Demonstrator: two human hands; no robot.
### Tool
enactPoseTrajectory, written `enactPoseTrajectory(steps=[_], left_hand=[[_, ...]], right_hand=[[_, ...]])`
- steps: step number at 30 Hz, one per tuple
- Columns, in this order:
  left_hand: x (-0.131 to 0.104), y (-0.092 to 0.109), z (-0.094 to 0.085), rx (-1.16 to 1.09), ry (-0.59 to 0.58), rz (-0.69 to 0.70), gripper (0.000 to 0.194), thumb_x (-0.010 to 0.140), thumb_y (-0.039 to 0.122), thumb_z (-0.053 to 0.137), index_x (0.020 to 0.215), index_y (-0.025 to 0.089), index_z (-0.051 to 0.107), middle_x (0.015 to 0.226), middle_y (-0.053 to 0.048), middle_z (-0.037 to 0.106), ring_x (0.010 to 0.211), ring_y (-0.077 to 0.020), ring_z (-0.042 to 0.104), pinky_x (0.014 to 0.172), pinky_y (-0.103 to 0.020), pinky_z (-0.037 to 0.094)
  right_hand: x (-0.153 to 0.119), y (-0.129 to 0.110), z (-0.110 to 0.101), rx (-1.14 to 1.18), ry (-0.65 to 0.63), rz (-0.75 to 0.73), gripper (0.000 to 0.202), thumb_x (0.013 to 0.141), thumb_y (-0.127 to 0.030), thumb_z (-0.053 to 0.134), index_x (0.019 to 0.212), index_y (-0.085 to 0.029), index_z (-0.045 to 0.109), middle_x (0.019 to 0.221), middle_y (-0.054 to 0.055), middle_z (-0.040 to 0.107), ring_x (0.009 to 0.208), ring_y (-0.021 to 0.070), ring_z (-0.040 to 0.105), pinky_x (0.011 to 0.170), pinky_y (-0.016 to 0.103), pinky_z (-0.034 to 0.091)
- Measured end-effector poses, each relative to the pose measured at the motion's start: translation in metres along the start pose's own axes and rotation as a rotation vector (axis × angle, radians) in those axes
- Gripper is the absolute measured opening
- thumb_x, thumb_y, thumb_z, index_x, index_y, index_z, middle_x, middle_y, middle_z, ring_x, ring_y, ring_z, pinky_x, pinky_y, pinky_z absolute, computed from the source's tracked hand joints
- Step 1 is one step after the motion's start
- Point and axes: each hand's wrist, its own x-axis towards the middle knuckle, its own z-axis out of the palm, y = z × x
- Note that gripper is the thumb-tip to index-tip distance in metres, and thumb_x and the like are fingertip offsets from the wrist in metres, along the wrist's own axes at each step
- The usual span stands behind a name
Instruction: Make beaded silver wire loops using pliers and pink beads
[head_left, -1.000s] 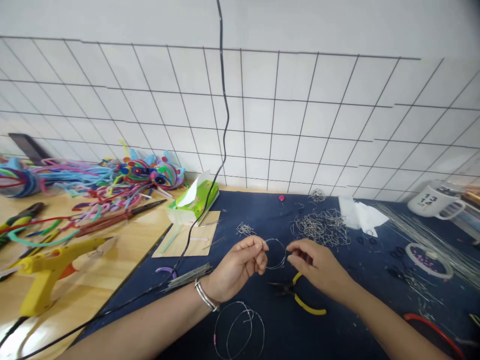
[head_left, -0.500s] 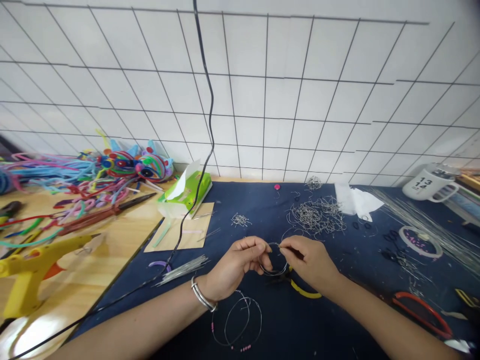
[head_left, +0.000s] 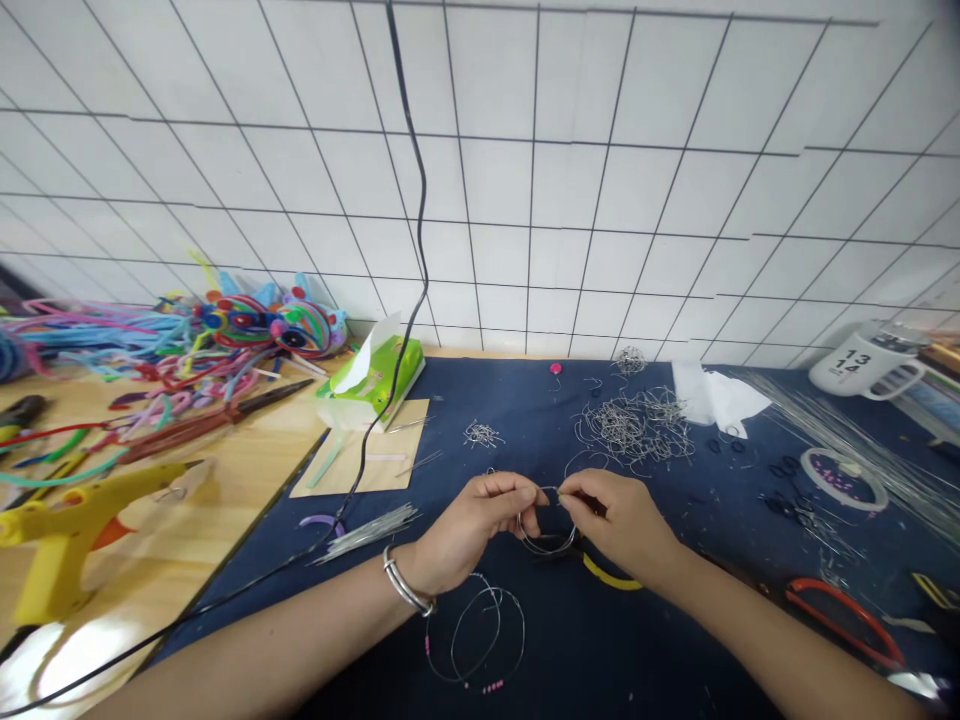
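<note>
A thin silver wire loop point(head_left: 549, 551) hangs between my two hands over the dark blue cloth. My left hand point(head_left: 499, 515) pinches its upper left part between thumb and fingers; a silver bangle point(head_left: 405, 583) circles that wrist. My right hand point(head_left: 611, 515) pinches the wire at the upper right, fingertips close to those of the left. Just behind the loop lies a tool with a yellow handle point(head_left: 609, 574), partly hidden by the right hand. Below the left hand, larger wire rings with pink beads point(head_left: 493, 687) rest on the cloth.
Beyond my hands lies a tangled heap of wire pieces point(head_left: 634, 428). Straight wires point(head_left: 371, 532) and a green tissue pack point(head_left: 375, 378) are at left, beside a yellow glue gun point(head_left: 90, 515). Red-handled tool point(head_left: 847, 615), bead dish point(head_left: 844, 480) and white mug point(head_left: 866, 360) stand right. A black cable point(head_left: 420, 220) hangs down.
Both hands keep their pinch on the wire loop and have barely moved. The view has tilted slightly, so the wall and far objects sit a little higher.
</note>
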Motion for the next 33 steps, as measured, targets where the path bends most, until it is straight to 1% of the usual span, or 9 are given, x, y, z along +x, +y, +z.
enactPoseTrajectory(steps=[3, 8, 10, 14, 20, 25, 27, 30, 33], left_hand=[[0.000, 0.001, 0.000, 0.016, 0.015, 0.018, 0.020, 0.083, 0.029, 0.053, 0.084, 0.012, 0.063, 0.060, -0.002, 0.058, 0.057, -0.0099, 0.051, 0.058, -0.022, 0.037], [0.001, 0.003, -0.001, 0.046, 0.055, 0.069, 0.018, 0.083, 0.028, 0.053, 0.082, 0.013, 0.062, 0.059, -0.001, 0.057, 0.055, -0.0082, 0.046, 0.055, -0.020, 0.033], [0.001, 0.003, -0.002, 0.052, 0.071, 0.088, 0.018, 0.083, 0.028, 0.053, 0.081, 0.013, 0.062, 0.059, -0.001, 0.057, 0.055, -0.0085, 0.046, 0.055, -0.020, 0.033], [0.001, 0.003, -0.002, 0.054, 0.097, 0.107, 0.020, 0.082, 0.031, 0.053, 0.081, 0.013, 0.062, 0.061, -0.002, 0.058, 0.057, -0.0105, 0.048, 0.057, -0.022, 0.033], [0.001, 0.005, -0.003, 0.055, 0.117, 0.121, 0.020, 0.083, 0.031, 0.052, 0.082, 0.013, 0.061, 0.063, -0.002, 0.058, 0.059, -0.0110, 0.049, 0.057, -0.022, 0.032], [-0.002, 0.006, -0.001, 0.013, 0.102, 0.132, 0.018, 0.082, 0.029, 0.053, 0.079, 0.013, 0.061, 0.058, 0.000, 0.054, 0.057, -0.0107, 0.050, 0.058, -0.022, 0.034], [-0.003, 0.006, 0.000, 0.010, 0.094, 0.131, 0.018, 0.082, 0.029, 0.053, 0.078, 0.013, 0.061, 0.056, 0.000, 0.053, 0.055, -0.0100, 0.048, 0.057, -0.022, 0.033], [-0.006, 0.007, 0.003, 0.030, 0.092, 0.146, 0.019, 0.083, 0.029, 0.052, 0.078, 0.012, 0.061, 0.056, 0.000, 0.052, 0.054, -0.0096, 0.046, 0.055, -0.021, 0.032], [-0.008, 0.008, 0.004, 0.052, 0.096, 0.152, 0.019, 0.083, 0.029, 0.052, 0.079, 0.012, 0.060, 0.057, -0.001, 0.054, 0.055, -0.0103, 0.047, 0.056, -0.022, 0.034]], right_hand=[[0.002, 0.001, -0.002, 0.120, -0.066, 0.105, 0.009, 0.078, -0.022, 0.053, 0.079, -0.021, 0.062, 0.071, -0.003, 0.060, 0.064, 0.0094, 0.052, 0.060, 0.021, 0.038], [0.007, 0.007, -0.009, 0.522, -0.280, 0.317, 0.016, 0.077, -0.029, 0.056, 0.088, -0.018, 0.061, 0.070, -0.002, 0.057, 0.061, 0.0089, 0.052, 0.056, 0.021, 0.041], [0.008, 0.010, -0.010, 0.601, -0.327, 0.357, 0.018, 0.075, -0.028, 0.058, 0.088, -0.017, 0.061, 0.067, -0.002, 0.056, 0.060, 0.0086, 0.051, 0.055, 0.021, 0.041], [0.009, 0.012, -0.012, 0.650, -0.376, 0.368, 0.019, 0.073, -0.026, 0.059, 0.089, -0.016, 0.061, 0.065, -0.002, 0.055, 0.059, 0.0081, 0.051, 0.055, 0.021, 0.041], [0.009, 0.012, -0.014, 0.570, -0.397, 0.387, 0.019, 0.072, -0.028, 0.059, 0.086, -0.015, 0.062, 0.067, -0.001, 0.057, 0.059, 0.0091, 0.052, 0.053, 0.021, 0.042], [0.009, 0.010, -0.008, 0.313, -0.437, 0.248, 0.012, 0.073, -0.024, 0.056, 0.078, -0.016, 0.064, 0.066, -0.001, 0.060, 0.060, 0.0101, 0.054, 0.057, 0.022, 0.042], [0.009, 0.007, -0.010, 0.227, -0.451, 0.207, 0.014, 0.073, -0.024, 0.056, 0.083, -0.018, 0.064, 0.066, -0.001, 0.061, 0.060, 0.0106, 0.054, 0.057, 0.022, 0.042], [0.005, 0.004, -0.027, 0.098, -0.416, 0.178, 0.023, 0.076, -0.026, 0.054, 0.097, -0.022, 0.062, 0.071, -0.001, 0.063, 0.063, 0.0118, 0.056, 0.058, 0.023, 0.043], [-0.012, 0.005, -0.060, -0.009, -0.351, 0.184, 0.029, 0.077, -0.029, 0.054, 0.105, -0.025, 0.059, 0.079, 0.000, 0.064, 0.066, 0.0136, 0.058, 0.060, 0.025, 0.044]])
